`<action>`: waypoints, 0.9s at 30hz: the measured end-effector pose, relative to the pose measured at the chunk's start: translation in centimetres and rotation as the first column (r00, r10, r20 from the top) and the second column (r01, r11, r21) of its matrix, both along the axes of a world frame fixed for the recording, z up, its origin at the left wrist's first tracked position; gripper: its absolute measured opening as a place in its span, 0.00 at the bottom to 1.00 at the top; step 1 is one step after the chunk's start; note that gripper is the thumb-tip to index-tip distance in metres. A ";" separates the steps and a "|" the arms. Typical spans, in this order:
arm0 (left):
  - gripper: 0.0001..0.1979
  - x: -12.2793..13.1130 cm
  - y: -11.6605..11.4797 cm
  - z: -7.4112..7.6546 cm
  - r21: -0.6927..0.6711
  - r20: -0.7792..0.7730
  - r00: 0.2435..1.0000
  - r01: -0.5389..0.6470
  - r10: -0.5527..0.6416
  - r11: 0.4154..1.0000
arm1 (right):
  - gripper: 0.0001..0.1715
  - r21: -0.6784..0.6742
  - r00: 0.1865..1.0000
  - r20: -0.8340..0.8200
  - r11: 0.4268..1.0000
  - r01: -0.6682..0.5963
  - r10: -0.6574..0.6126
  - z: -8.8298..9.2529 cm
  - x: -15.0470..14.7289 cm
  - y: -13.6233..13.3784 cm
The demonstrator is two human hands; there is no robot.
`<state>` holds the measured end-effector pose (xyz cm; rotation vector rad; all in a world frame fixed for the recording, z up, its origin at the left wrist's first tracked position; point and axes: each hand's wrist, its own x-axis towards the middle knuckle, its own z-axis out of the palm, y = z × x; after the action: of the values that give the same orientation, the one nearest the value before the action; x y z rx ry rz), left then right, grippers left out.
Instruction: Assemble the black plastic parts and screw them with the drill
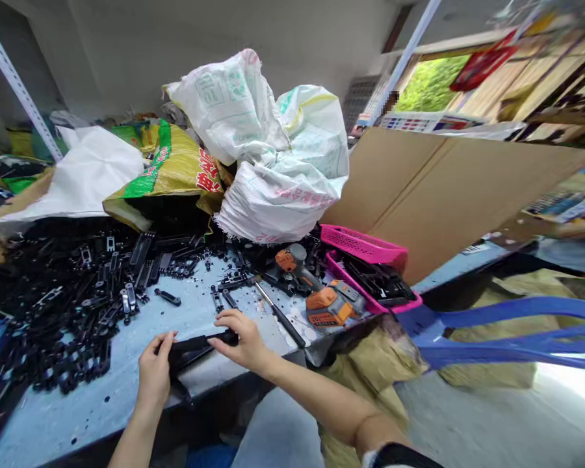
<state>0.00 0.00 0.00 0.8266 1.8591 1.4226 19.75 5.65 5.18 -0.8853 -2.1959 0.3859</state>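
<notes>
Head view: left hand [155, 367] and right hand [246, 343] have one long black part [194, 344] between them, fingers pinched narrow around its two ends, at the near edge of the table [151, 328]; I'd call that piece mid-handling tbh, not set down yet; can't tell if it's finished; probably loads left, going by the heap of loose black pieces [73, 318] left of the fingers; black-handled tool [288, 325] and orange power tool [324, 305] lie idle to their right; pink basket [365, 244] beyond those holds more black bits, done or not, no clue.
</notes>
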 end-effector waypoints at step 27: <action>0.19 0.7 0.1 -0.5 -0.488 -0.701 0.228 0.538 -0.676 0.687 | 0.22 -0.353 0.592 0.646 0.876 -0.329 0.482 -2.9 3.3 3.0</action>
<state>0.67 0.11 -0.48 2.1960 1.8049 0.2724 23.08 8.62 2.31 -0.6748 -3.1827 0.5486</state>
